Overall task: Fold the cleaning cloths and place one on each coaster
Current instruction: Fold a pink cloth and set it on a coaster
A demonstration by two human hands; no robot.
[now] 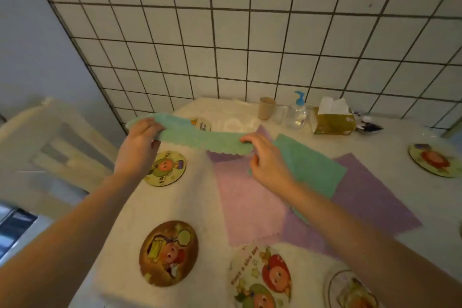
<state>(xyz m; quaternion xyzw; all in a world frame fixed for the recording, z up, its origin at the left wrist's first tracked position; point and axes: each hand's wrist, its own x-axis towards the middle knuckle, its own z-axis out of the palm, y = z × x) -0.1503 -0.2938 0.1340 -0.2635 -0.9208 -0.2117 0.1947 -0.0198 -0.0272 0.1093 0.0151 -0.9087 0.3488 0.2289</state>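
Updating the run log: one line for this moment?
fold | both hands hold green cloth aloft | coasters bare

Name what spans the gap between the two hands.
Head view: a folded green cloth stretches between the left hand and right hand, each gripping an end above the table.

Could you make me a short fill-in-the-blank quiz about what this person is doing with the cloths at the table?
1. Both hands, left hand and right hand, hold a folded strip of ____ cloth.
2. The pump bottle by the tiled wall has a ____ top.
3. The flat green cloth lies on ____ cloths.

Missing words: green; blue; purple
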